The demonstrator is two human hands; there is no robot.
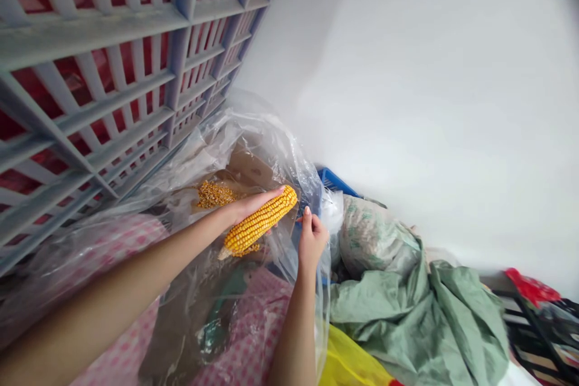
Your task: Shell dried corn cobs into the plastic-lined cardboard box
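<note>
My left hand (pixel 246 208) grips a dried yellow corn cob (pixel 260 222), held slantwise over a clear plastic sheet (pixel 253 139). Its fingers wrap the cob from behind. My right hand (pixel 311 235) is closed just right of the cob's upper tip, thumb up, pinching something small with an orange tip that I cannot make out. A pile of loose corn kernels (pixel 215 194) lies on cardboard (pixel 248 166) under the plastic, just beyond the cob.
A grey slatted gate (pixel 113 72) over red backing fills the upper left. A white wall (pixel 429 102) stands ahead. Green woven sacks (pixel 407 289), a blue crate edge (pixel 335 181), pink checked cloth (pixel 257 325) and a yellow bag (pixel 348 362) lie below.
</note>
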